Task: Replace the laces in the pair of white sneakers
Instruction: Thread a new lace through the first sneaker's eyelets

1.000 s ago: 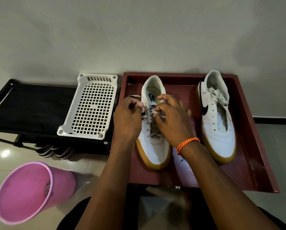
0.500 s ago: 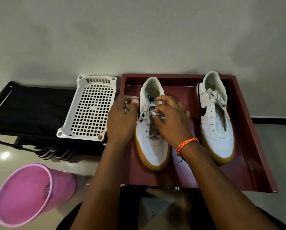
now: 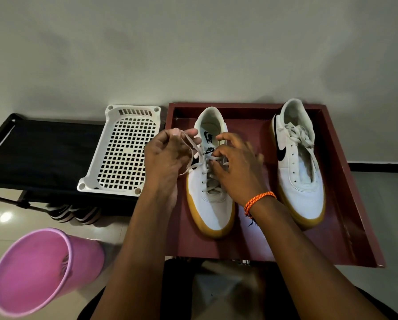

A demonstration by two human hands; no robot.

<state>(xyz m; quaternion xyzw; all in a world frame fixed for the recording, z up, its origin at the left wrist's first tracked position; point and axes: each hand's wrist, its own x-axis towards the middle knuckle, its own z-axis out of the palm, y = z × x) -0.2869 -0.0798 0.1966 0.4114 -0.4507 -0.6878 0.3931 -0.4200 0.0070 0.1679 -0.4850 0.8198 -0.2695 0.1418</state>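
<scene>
Two white sneakers with gum soles stand on a dark red tray [image 3: 345, 204]. The left sneaker [image 3: 213, 204] is partly laced with a pale lace [image 3: 188, 144]. My left hand [image 3: 168, 155] pinches a loose end of that lace and holds it out to the left of the shoe. My right hand [image 3: 237, 167] rests over the shoe's upper eyelets, fingers curled on the lace there. The right sneaker [image 3: 301, 176] has a bunched lace lying loose near its collar and open eyelets below.
A white perforated plastic basket [image 3: 124, 153] lies on a black rack [image 3: 43, 153] left of the tray. A pink bucket [image 3: 41, 271] lies tipped on the tiled floor at lower left. Striped shoes [image 3: 75, 213] sit under the rack. A wall stands behind.
My left hand has moved left and up, drawing the lace end out from the left sneaker's eyelet. My right hand stays over the upper eyelets.
</scene>
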